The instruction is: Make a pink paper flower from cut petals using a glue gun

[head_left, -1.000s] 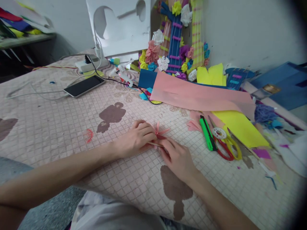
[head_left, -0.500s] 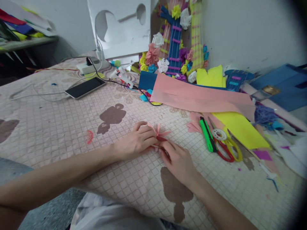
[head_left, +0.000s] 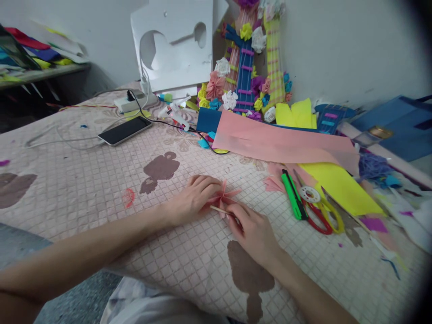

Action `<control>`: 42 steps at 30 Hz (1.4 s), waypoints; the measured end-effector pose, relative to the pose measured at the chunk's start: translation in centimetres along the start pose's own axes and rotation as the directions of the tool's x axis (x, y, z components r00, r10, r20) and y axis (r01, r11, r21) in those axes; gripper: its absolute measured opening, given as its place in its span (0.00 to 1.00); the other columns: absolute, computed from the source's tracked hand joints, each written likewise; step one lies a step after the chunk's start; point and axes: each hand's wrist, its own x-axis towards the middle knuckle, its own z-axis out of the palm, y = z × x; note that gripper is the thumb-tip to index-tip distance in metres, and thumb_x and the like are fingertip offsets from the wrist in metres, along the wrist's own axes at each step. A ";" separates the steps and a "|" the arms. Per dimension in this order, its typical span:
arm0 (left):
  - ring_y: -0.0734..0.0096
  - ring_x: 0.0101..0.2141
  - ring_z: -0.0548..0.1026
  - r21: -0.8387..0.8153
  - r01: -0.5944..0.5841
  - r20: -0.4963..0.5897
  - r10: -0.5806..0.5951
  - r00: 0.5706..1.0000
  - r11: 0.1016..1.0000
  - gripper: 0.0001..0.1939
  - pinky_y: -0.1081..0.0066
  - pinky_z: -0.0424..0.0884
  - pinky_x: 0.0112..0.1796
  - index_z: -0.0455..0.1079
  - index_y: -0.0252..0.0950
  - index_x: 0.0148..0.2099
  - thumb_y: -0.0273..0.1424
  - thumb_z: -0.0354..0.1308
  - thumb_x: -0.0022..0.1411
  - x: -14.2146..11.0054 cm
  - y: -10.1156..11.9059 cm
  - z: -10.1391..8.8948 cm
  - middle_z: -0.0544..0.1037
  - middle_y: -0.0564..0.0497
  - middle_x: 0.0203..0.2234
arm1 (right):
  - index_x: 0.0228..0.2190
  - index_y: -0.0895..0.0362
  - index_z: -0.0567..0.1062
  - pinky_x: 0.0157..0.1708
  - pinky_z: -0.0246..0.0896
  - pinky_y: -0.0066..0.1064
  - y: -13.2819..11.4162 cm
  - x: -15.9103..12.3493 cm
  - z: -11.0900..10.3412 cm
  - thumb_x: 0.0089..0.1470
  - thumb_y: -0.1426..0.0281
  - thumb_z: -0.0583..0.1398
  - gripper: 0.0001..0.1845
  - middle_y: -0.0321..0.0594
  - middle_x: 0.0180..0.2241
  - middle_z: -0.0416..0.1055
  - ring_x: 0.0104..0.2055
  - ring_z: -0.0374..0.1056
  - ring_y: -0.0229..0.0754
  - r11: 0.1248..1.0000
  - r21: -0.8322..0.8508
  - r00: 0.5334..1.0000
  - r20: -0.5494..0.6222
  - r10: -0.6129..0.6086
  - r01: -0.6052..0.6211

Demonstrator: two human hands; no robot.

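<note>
My left hand (head_left: pixel 193 199) rests on the patterned bed cover (head_left: pixel 84 180), its fingers curled over a small pink paper flower (head_left: pixel 225 196) with pointed petals. My right hand (head_left: pixel 254 230) is closed in a pinch on a thin wooden stick (head_left: pixel 219 209) that points left under the flower. Both hands meet at the flower near the middle of the view.
A green utility knife (head_left: pixel 292 194), a tape roll (head_left: pixel 309 194) and red-and-yellow scissors (head_left: pixel 322 215) lie right of my hands. Pink (head_left: pixel 280 140) and yellow (head_left: pixel 339 182) sheets lie behind. A phone (head_left: pixel 125 130), glue gun (head_left: pixel 175 114), power strip (head_left: pixel 133 101) and flower-decorated craft guitars (head_left: pixel 248 67) stand at the back.
The stick's tip now shows below the flower, and my left fingers have shifted slightly over the petals. The camera has tilted a little, so everything sits lower in view.
</note>
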 end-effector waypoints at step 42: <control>0.64 0.47 0.66 0.025 -0.135 0.055 0.133 0.990 0.991 0.10 0.59 0.56 0.49 0.66 0.38 0.46 0.27 0.54 0.61 0.1 1.1 -0.8 0.73 0.49 0.42 | 0.34 0.56 0.69 0.28 0.60 0.28 1.2 -0.3 0.1 0.59 0.71 0.53 0.06 0.39 0.32 0.72 0.31 0.69 0.39 0.997 -0.071 1.000 0.005 -0.027 0.027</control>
